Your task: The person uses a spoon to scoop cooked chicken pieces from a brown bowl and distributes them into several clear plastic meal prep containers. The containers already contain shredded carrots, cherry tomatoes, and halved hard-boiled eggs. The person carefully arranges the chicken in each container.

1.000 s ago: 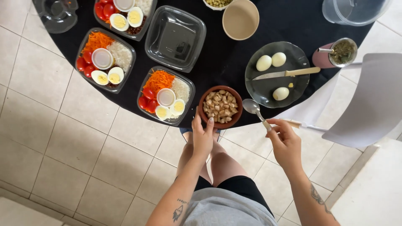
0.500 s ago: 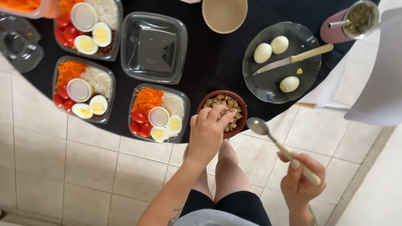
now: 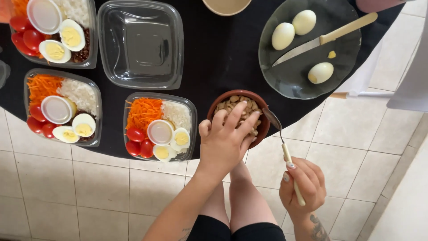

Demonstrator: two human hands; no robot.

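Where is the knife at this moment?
In the head view the cream-handled knife lies across the dark glass plate at upper right, between two peeled eggs above it and a third egg below.
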